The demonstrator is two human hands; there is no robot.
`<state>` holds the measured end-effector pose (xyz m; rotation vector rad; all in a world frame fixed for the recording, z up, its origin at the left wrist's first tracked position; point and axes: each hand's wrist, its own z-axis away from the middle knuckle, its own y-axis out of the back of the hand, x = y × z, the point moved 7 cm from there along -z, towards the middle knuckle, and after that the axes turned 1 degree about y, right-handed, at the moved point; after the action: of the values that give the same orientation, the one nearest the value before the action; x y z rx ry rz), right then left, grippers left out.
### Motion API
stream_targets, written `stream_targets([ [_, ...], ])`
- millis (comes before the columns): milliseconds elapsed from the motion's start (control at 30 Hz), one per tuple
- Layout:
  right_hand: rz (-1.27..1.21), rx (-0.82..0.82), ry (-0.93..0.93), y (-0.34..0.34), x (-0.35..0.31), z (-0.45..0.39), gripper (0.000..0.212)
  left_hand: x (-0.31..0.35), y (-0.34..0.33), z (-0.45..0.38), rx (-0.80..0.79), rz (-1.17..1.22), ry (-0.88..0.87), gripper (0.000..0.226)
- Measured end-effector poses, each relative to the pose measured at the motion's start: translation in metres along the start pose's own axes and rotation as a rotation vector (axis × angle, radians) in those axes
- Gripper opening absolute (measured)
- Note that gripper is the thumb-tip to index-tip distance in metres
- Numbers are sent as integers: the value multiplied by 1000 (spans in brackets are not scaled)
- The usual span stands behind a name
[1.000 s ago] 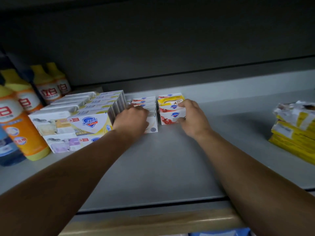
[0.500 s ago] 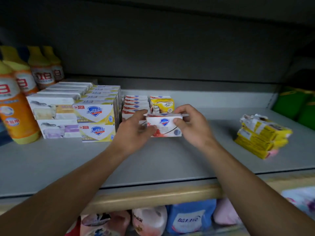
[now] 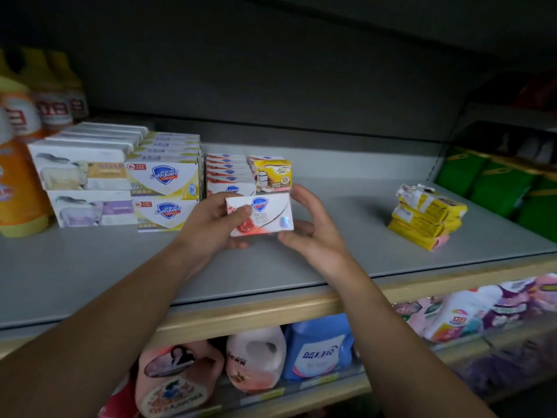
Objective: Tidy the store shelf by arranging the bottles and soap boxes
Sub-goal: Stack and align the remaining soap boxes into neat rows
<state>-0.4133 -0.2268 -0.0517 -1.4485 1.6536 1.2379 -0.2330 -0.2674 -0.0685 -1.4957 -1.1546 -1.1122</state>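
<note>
A white and red Safeguard soap box is held above the grey shelf between both hands. My left hand grips its left end, thumb across the front. My right hand cups its right end with fingers curled over the top. Behind it stands a row of red and white soap boxes and a yellow soap box. Further left are stacked Safeguard boxes, white goat soap boxes and orange bottles.
A messy stack of yellow soap packs lies at the right of the shelf. Green packages fill the neighbouring bay. The lower shelf holds pink, white and blue detergent jugs. A wooden edge strip fronts the shelf.
Both hands lifted the white and red soap box out of the row and drew it toward me. The view dropped, showing the lower shelf.
</note>
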Motion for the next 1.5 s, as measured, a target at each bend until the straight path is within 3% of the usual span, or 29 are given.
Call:
stream_targets([
  [167,74,-77,7,-7,5,-2,84,-2,4,-1,8,6,59,19],
  [267,75,-41,-5,-4,8,-4,71,-1,0,0,-13,-47,68,16],
  [433,15,120,-110,4,15,-6,32,8,-5,6,-48,101,74,19],
  [533,42,192,-223,10,18,-4,51,8,-3,8,-15,35,52,19],
  [633,113,169,-322,8,20,-5,68,7,0,7,27,-77,69,38],
  [800,148,164,-407,7,26,-9,73,4,3,4,82,-131,100,47],
  [967,-70,200,-280,11,23,-7,34,5,-2,4,-21,-68,60,18],
  [1033,-276,180,-224,12,23,-6,15,5,-6,5,-97,-21,64,21],
  [1100,-361,159,-184,13,21,-5,20,5,-8,6,-119,-9,71,24],
  [1233,-276,175,-124,12,19,-7,22,8,-4,7,-28,-69,-17,23],
  [1400,-131,173,-43,15,22,-8,59,13,2,5,42,-175,-93,45],
  [1500,-37,159,-78,11,25,-10,62,23,-1,9,-18,-245,-213,27],
])
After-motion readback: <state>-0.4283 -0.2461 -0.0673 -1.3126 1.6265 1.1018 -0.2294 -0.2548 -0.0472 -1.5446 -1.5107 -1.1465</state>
